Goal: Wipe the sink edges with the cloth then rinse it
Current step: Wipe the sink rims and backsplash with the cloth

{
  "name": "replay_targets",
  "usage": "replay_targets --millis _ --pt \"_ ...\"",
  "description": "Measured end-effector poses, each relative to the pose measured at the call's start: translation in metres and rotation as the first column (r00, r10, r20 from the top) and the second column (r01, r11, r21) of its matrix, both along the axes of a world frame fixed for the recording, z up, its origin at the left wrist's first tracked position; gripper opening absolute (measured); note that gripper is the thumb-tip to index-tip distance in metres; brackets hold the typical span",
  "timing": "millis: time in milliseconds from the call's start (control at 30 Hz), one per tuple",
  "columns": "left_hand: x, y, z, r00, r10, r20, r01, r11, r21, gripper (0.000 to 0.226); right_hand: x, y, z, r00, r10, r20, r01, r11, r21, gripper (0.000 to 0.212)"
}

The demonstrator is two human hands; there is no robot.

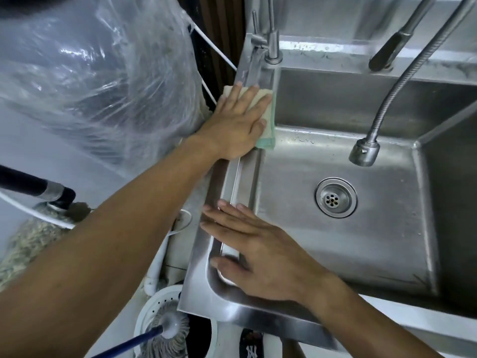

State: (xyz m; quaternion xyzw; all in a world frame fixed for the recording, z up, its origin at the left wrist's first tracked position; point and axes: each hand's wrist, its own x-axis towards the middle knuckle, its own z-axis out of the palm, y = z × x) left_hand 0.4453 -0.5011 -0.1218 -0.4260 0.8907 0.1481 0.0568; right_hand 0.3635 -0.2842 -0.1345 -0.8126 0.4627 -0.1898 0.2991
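Observation:
A steel sink (291,177) fills the right of the view, its drain (336,197) in the basin floor. On the sink's left edge (232,174) lies a cream cloth with a green border (268,122). My left hand (237,125) presses flat on the cloth with straight fingers, just in front of a small tap. My right hand (260,251) rests flat on the same left edge, nearer the front corner, fingers straight and holding nothing.
A small tap (272,45) stands at the sink's back left corner. A flexible hose sprayer (365,152) hangs over the basin. A large clear plastic bag (98,73) sits left of the sink. A mop in a white bucket (167,329) stands on the floor below.

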Motion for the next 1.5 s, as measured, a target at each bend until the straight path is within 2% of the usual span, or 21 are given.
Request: replay_targets --millis 67,133,167,200,267,333,400,467,567,633,700,767,833,900,967,1033,1100,1200,1367,1433,1500 --pt "0.006 0.021 -0.006 0.995 0.042 -0.09 -0.052 0.991 -0.123 0.06 -0.032 -0.012 0.006 0.975 -0.161 0.154 0.18 0.977 -0.117 0.034" --pt "0.019 0.07 -0.01 0.971 0.128 -0.201 -0.155 0.98 -0.122 0.064 -0.074 -0.046 0.011 0.927 -0.342 0.151 0.369 0.903 -0.219 0.029" --pt "0.026 0.097 -0.014 0.963 0.155 -0.218 -0.184 0.976 -0.117 0.065 -0.089 -0.071 0.015 0.912 -0.391 0.123 0.41 0.875 -0.256 0.031" --pt "0.031 0.12 -0.017 0.964 0.168 -0.207 -0.199 0.97 -0.139 0.065 -0.098 -0.098 0.02 0.921 -0.383 0.069 0.386 0.874 -0.295 0.034" --pt "0.038 0.145 -0.02 0.971 0.181 -0.158 -0.21 0.96 -0.185 0.061 -0.096 -0.153 0.023 0.969 -0.192 -0.153 0.137 0.939 -0.316 0.046" --pt "0.039 0.148 -0.021 0.971 0.207 -0.12 -0.228 0.953 -0.199 0.06 -0.081 -0.192 0.016 0.93 0.068 -0.361 -0.149 0.968 -0.201 0.057" --pt "0.037 0.145 -0.018 0.969 0.222 -0.105 -0.238 0.953 -0.187 0.061 -0.076 -0.214 0.002 0.895 0.179 -0.409 -0.252 0.959 -0.131 0.059" --pt "0.036 0.145 -0.017 0.971 0.224 -0.087 -0.236 0.955 -0.181 0.061 -0.08 -0.227 -0.007 0.922 0.119 -0.369 -0.193 0.966 -0.171 0.056" --pt "0.034 0.147 -0.015 0.97 0.231 -0.072 -0.241 0.953 -0.184 0.06 -0.076 -0.238 -0.01 0.966 -0.146 -0.212 0.106 0.976 -0.188 0.052" --pt "0.034 0.145 -0.015 0.97 0.232 -0.065 -0.241 0.952 -0.187 0.06 -0.055 -0.231 -0.008 0.928 -0.354 -0.112 0.34 0.932 -0.128 0.053" --pt "0.033 0.147 -0.015 0.969 0.24 -0.054 -0.246 0.949 -0.196 0.06 -0.041 -0.212 -0.006 0.896 -0.437 -0.085 0.435 0.9 -0.036 0.056" --pt "0.032 0.149 -0.014 0.969 0.244 -0.043 -0.247 0.949 -0.196 0.061 -0.047 -0.192 -0.003 0.941 -0.309 -0.139 0.313 0.95 0.005 0.058" --pt "0.032 0.147 -0.013 0.969 0.245 -0.038 -0.248 0.949 -0.197 0.061 -0.071 -0.187 0.002 0.968 -0.082 -0.236 0.073 0.996 -0.045 0.059" --pt "0.031 0.146 -0.015 0.969 0.244 -0.036 -0.246 0.946 -0.212 0.061 -0.094 -0.202 0.001 0.933 0.093 -0.348 -0.15 0.979 -0.139 0.058" --pt "0.03 0.147 -0.016 0.968 0.248 -0.048 -0.252 0.943 -0.216 0.06 -0.103 -0.225 -0.003 0.906 0.179 -0.384 -0.252 0.957 -0.147 0.057" --pt "0.03 0.147 -0.016 0.963 0.262 -0.057 -0.269 0.939 -0.213 0.059 -0.105 -0.253 -0.006 0.93 0.111 -0.351 -0.162 0.98 -0.119 0.055" --pt "0.029 0.149 -0.015 0.962 0.267 -0.054 -0.273 0.939 -0.211 0.06 -0.103 -0.276 -0.001 0.95 -0.045 -0.308 0.02 0.996 -0.086 0.055" --pt "0.029 0.149 -0.014 0.962 0.264 -0.064 -0.271 0.94 -0.206 0.06 -0.088 -0.275 0.007 0.917 -0.194 -0.349 0.185 0.981 -0.059 0.059" --pt "0.028 0.138 -0.011 0.935 0.304 -0.182 -0.334 0.928 -0.164 0.055 -0.071 -0.206 -0.001 0.949 -0.144 -0.281 0.135 0.99 -0.048 0.062" --pt "0.022 0.119 -0.01 0.934 0.289 -0.212 -0.327 0.93 -0.17 0.05 -0.073 -0.22 -0.001 0.95 -0.14 -0.279 0.139 0.99 -0.023 0.062" --pt "0.015 0.102 -0.012 0.944 0.276 -0.179 -0.306 0.937 -0.167 0.054 -0.071 -0.25 0.001 0.942 -0.155 -0.296 0.156 0.988 -0.023 0.062"
